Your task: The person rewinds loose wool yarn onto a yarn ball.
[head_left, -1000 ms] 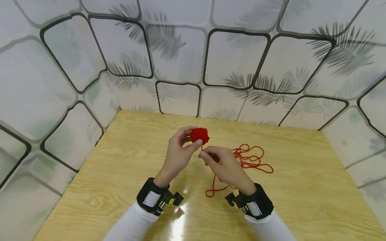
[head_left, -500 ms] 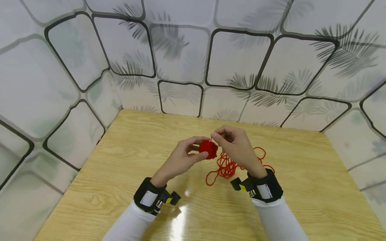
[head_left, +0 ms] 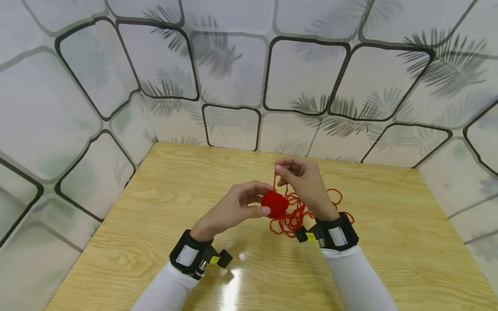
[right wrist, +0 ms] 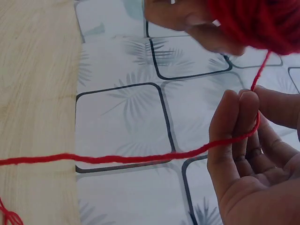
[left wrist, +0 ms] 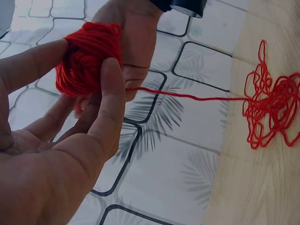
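Observation:
A small ball of red yarn (head_left: 275,204) is held between the thumb and fingers of my left hand (head_left: 233,209). In the left wrist view its wound strands (left wrist: 89,61) show between thumb and fingertips. My right hand (head_left: 307,183), just beyond and to the right of the ball, pinches the yarn strand (head_left: 274,181) between thumb and fingers. In the right wrist view that strand (right wrist: 117,159) crosses the fingers and runs up to the ball. Its other end leads down to a loose tangle of red yarn (head_left: 293,218) on the table, partly hidden by the right hand and wrist.
The light wooden table (head_left: 155,194) spreads under both hands. A pale patterned screen (head_left: 233,77) with dark outlines and leaf prints rises along its back and sides. Each wrist wears a black strap (head_left: 190,255) with a small camera.
My right hand has gone from below the ball to above and right of it, drawing the strand along. The left hand has shifted slightly right and down, turning the ball. The tangle has shifted.

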A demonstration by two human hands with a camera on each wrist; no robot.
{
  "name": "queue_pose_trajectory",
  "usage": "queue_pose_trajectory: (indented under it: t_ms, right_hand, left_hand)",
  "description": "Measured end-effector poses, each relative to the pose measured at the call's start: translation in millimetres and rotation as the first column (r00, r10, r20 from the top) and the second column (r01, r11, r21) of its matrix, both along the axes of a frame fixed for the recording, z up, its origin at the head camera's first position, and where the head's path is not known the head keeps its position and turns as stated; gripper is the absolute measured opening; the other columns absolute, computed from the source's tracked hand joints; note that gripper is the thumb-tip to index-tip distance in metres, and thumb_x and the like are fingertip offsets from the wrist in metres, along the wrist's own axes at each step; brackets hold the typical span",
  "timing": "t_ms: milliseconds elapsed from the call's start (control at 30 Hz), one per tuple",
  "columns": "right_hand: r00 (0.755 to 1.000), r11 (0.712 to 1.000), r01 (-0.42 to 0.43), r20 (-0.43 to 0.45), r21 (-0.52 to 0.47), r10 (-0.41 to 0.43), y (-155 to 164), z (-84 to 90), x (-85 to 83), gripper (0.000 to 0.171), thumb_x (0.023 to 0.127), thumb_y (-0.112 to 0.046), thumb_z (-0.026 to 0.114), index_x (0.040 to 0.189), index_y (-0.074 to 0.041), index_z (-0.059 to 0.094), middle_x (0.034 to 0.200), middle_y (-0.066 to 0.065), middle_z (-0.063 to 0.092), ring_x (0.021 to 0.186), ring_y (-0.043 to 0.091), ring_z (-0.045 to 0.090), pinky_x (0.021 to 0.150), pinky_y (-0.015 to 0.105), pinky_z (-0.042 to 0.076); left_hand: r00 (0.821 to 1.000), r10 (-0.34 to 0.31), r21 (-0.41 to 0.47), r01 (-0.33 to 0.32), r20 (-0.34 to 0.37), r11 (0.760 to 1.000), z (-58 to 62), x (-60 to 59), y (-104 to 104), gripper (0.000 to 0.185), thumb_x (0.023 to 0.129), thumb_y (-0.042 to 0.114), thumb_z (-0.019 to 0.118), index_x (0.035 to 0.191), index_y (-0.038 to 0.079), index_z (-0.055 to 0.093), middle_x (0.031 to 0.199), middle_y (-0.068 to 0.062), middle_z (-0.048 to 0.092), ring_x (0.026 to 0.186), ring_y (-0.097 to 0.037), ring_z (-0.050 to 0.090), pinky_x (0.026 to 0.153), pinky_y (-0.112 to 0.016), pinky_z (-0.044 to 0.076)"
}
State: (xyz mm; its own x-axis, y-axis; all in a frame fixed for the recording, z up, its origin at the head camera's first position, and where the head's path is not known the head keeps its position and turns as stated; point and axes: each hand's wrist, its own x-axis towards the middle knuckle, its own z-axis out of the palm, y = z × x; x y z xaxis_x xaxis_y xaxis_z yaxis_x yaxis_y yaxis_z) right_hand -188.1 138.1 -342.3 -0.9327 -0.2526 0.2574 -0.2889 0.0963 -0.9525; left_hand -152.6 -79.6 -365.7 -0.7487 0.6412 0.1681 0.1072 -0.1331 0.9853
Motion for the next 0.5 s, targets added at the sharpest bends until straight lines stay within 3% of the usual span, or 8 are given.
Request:
queue_pose_trajectory:
  t_ms: [133, 200, 367, 500]
  right_hand:
    - [1.0, 1.0, 0.008, 0.001, -0.01, -0.008, 0, -9.0, -2.2, 0.018, 0.097, -0.006, 0.068, 0.112, 0.004, 0.069, 0.091, 0.011, 0.068, 0.075, 0.026, 0.065, 0.074, 0.031, 0.06]
    - [1.0, 0.999, 0.029, 0.001, 0.033, -0.029, -2, -14.9, -1.9, 0.017, 0.096, -0.007, 0.069, 0.11, 0.003, 0.07, 0.094, 0.01, 0.069, 0.08, 0.025, 0.065, 0.075, 0.029, 0.058]
    - [0.998, 0.993, 0.056, 0.014, 0.108, -0.058, -9, -31.5, 5.9, 0.015, 0.095, 0.002, 0.066, 0.11, 0.002, 0.07, 0.102, 0.014, 0.07, 0.09, 0.023, 0.065, 0.074, 0.026, 0.058]
    - [0.999, 0.996, 0.034, -0.007, 0.082, -0.034, -13, -41.8, 17.7, 0.014, 0.094, 0.004, 0.067, 0.108, 0.004, 0.069, 0.098, 0.017, 0.07, 0.081, 0.032, 0.066, 0.067, 0.029, 0.06]
  left_hand:
    - [1.0, -0.01, 0.067, 0.008, 0.023, 0.998, 1.0, 1.9, -2, 0.047, 0.096, 0.014, 0.071, 0.137, -0.001, 0.055, 0.127, -0.016, 0.062, 0.114, -0.031, 0.062, 0.095, -0.044, 0.055]
    - [0.999, 0.014, 0.112, -0.018, 0.037, 0.994, 1.8, 2.4, -3, 0.049, 0.095, 0.017, 0.073, 0.137, -0.002, 0.054, 0.129, -0.017, 0.061, 0.115, -0.032, 0.062, 0.096, -0.044, 0.055]
    - [0.984, 0.132, 0.25, -0.158, 0.12, 0.955, 6.0, 2.3, -1, 0.05, 0.093, 0.011, 0.074, 0.136, -0.004, 0.052, 0.132, -0.017, 0.058, 0.118, -0.031, 0.062, 0.098, -0.04, 0.054]
    - [0.96, 0.226, 0.311, -0.268, 0.166, 0.912, 10.3, 1.6, 1, 0.043, 0.093, -0.001, 0.066, 0.134, -0.004, 0.051, 0.131, -0.019, 0.056, 0.117, -0.03, 0.062, 0.097, -0.038, 0.054]
